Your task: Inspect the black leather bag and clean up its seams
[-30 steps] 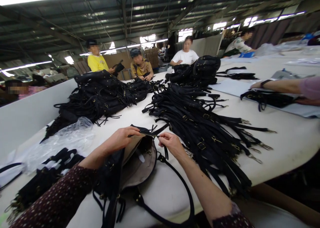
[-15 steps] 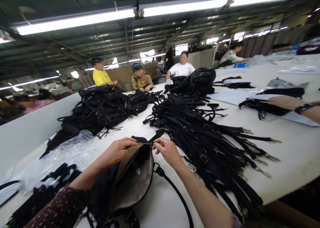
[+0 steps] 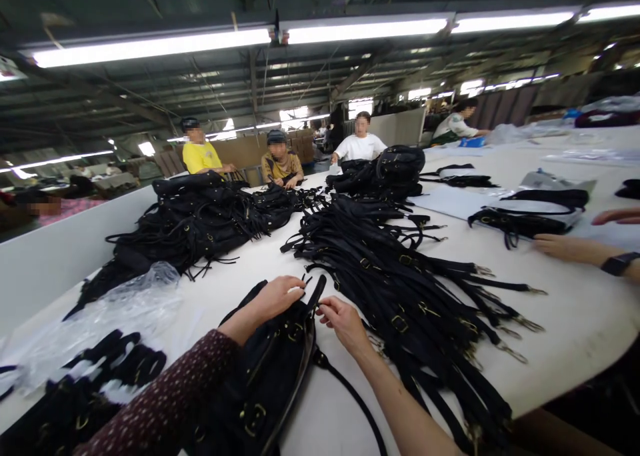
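1. Fluorescent tubes [image 3: 155,47] run over a large workshop, above a broad white table [image 3: 565,339].
2. Right hand [image 3: 342,319]: the fingers bunch close to each other at the base of a dark tab [image 3: 317,293]; whether they clamp it is too small to tell.
3. Left hand [image 3: 277,297]: it lies across the top end of a black bag [image 3: 240,383], fingers reaching toward the tab; I cannot tell if they grip.
4. The bag sits on the table directly before the person, buckles facing up, its mouth narrowed along the right side. One handle [image 3: 350,393] loops out below the right forearm.
5. The step in hand seems to be working the end of the bag's opening. The next move there would call for a steady left hand and a precise right pinch.
6. Further out, loose straps [image 3: 395,276] with metal clips heap just right of the hands; clear plastic [image 3: 127,303] and piled bags [image 3: 193,219] lie left. A co-worker's hand [image 3: 570,248] rests at far right.
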`<state>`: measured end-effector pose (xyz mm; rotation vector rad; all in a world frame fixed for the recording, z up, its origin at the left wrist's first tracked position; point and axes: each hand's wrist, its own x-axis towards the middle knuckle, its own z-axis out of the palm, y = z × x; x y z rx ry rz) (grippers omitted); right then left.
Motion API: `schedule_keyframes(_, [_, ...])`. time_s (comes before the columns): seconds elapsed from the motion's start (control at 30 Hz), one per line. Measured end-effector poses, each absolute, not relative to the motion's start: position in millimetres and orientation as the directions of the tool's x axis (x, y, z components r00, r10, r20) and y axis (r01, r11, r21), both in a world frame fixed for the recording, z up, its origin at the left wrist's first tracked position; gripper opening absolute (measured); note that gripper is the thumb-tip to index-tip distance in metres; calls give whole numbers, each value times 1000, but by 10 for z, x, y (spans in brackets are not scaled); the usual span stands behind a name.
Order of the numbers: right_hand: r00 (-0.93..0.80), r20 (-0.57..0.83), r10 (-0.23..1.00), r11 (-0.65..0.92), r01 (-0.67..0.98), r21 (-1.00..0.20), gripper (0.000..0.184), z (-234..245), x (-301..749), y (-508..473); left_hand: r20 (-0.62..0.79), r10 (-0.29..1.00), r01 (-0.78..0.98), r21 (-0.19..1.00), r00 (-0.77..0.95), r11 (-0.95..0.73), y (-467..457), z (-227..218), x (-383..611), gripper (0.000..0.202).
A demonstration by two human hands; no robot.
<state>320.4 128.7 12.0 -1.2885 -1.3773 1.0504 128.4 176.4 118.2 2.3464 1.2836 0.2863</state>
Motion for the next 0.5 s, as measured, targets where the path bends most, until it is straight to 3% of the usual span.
schedule_keyframes(0.13, [-8, 63, 998, 64, 207, -976, 24, 39, 3238, 1320, -160, 808, 756, 490, 567, -434, 1974, 934, 1625, 35])
schedule_keyframes(0.27, [0, 44, 999, 43, 243, -969, 22, 21, 3290, 1302, -305, 731, 728, 579, 610, -366, 2147, 795, 1721, 20])
schedule_keyframes(0.4, [1, 77, 997, 72, 364, -929, 19, 36, 3336, 1260, -381, 697, 700, 672, 607, -242, 2241, 728, 1725, 25])
schedule_keyframes(0.5, [-17, 127, 992, 121, 442, -889, 19, 33, 3347, 1245, -433, 699, 719, 675, 568, -166, 2274, 680, 1784, 28])
